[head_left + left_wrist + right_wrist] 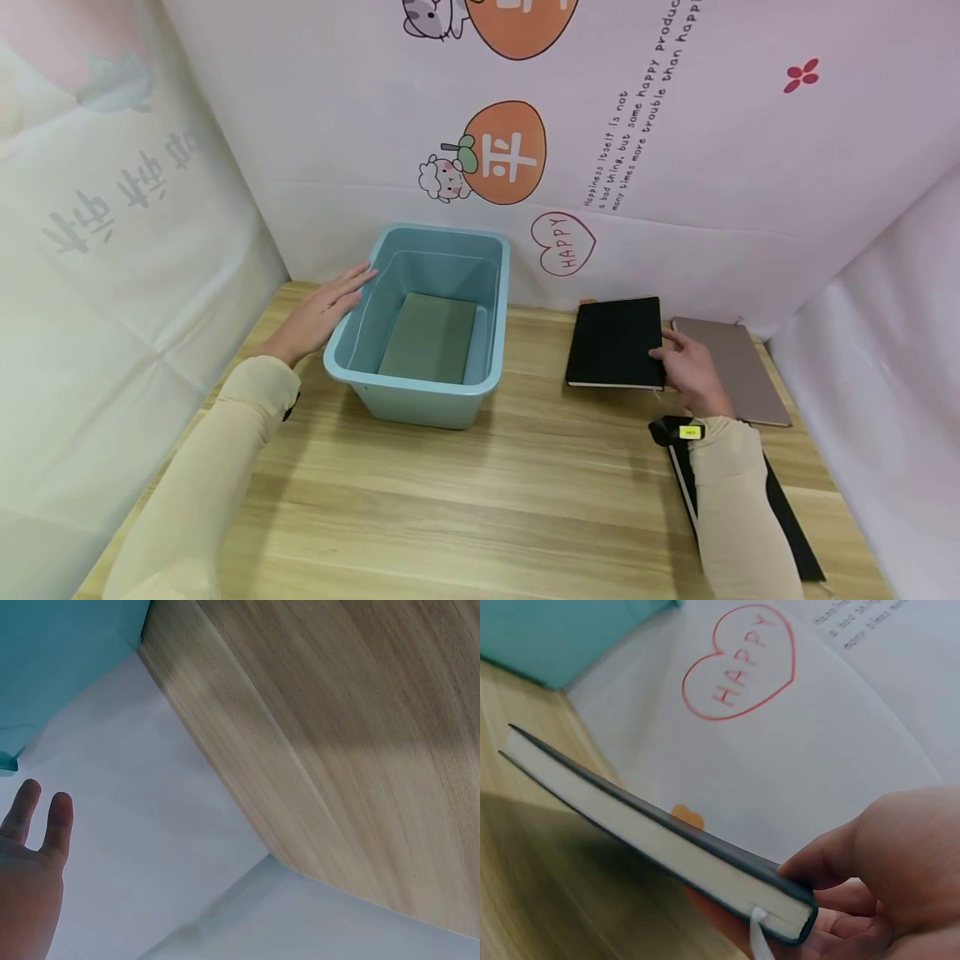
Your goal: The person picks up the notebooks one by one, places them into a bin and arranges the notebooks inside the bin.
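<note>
My right hand (693,373) grips a black notebook (615,343) by its right edge, thumb on the cover and fingers underneath. In the right wrist view the notebook (660,832) is tilted and raised off the table, its pages and a pale ribbon (759,930) showing. With fingers extended, my left hand (318,312) rests on the left rim of a blue plastic bin (420,407). A greenish-grey notebook (431,337) lies flat on the bin's floor. Two fingers of the left hand (37,855) show near the bin's wall (67,652) in the left wrist view.
A taupe notebook (731,367) lies at the table's right, beyond my right hand. Another black notebook (787,517) is partly hidden beneath my right forearm. White printed cloth (337,150) stands behind the wooden table (480,508) and along both sides.
</note>
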Available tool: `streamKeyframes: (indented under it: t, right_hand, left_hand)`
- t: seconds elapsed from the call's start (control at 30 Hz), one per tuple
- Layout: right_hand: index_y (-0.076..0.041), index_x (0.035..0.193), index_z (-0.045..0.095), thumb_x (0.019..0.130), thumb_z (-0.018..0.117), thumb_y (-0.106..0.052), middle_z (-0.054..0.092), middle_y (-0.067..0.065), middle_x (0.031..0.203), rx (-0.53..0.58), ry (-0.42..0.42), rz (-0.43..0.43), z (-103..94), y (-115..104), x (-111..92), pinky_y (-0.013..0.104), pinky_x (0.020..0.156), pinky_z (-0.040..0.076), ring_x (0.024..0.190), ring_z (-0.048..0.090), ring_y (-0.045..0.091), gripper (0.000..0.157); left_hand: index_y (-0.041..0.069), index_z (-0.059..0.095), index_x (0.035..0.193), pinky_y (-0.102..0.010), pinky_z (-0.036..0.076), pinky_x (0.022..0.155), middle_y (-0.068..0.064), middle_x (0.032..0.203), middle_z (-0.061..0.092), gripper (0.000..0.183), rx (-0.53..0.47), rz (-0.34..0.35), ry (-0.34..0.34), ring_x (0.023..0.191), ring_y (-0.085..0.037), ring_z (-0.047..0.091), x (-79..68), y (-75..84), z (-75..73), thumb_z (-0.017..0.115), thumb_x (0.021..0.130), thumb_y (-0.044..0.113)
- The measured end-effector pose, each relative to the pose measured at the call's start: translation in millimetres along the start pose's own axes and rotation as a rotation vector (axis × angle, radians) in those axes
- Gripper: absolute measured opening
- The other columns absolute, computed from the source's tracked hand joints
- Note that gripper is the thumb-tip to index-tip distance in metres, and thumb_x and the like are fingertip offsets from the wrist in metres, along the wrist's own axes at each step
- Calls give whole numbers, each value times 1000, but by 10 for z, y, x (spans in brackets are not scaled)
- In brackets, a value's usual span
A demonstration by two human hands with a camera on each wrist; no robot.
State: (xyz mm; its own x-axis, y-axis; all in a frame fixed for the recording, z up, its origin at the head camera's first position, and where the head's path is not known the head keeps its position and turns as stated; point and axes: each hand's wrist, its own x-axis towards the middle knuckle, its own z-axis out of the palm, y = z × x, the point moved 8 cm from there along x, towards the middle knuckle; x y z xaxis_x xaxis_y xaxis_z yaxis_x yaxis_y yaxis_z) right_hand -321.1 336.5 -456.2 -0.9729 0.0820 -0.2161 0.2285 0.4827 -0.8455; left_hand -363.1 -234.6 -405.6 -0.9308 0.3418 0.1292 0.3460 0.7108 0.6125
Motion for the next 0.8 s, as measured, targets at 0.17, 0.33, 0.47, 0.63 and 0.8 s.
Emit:
streamKeyframes:
  t: [0.17, 0.33, 0.47, 0.63, 0.8]
  right_hand:
    - [-12, 165, 14, 107, 48, -20, 59, -1, 101, 127, 17, 1, -17, -68, -49, 29, 50, 37, 46, 30, 6, 68]
    - [-13, 165, 14, 106, 53, -17, 44, -10, 90, 231, 17, 37, -16, -116, -91, 25, 56, 40, 55, 34, 5, 71]
    - [-15, 166, 12, 105, 55, -17, 41, -11, 91, 288, -3, 28, -15, -178, -122, 26, 59, 39, 59, 35, 5, 74]
    - [-16, 166, 11, 106, 54, -18, 40, -12, 103, 357, -16, 6, -17, -302, -180, 24, 60, 36, 65, 35, 6, 74]
    - [-19, 166, 14, 106, 55, -20, 39, -16, 119, 367, -7, -9, -21, -428, -224, 24, 62, 36, 69, 36, 8, 72]
  left_hand:
    - [49, 27, 158, -66, 13, 125, 22, 170, 12, 48, -19, -12, -9, 161, -25, 12, -9, 2, 3, 30, 110, 50]
    - [48, 27, 158, -66, 13, 126, 24, 170, 12, 48, -18, -10, -12, 162, -25, 12, -2, 11, 2, 30, 110, 50]
    - [45, 28, 159, -66, 13, 125, 22, 170, 13, 49, -20, -5, -9, 162, -26, 12, 4, 7, -2, 30, 110, 49]
    - [44, 28, 159, -67, 13, 125, 20, 171, 13, 49, -25, 2, -11, 162, -27, 12, 4, 7, -4, 31, 110, 48]
    - [45, 28, 159, -66, 13, 126, 22, 170, 12, 49, -18, 7, -9, 162, -26, 12, 3, 11, -2, 30, 110, 50]
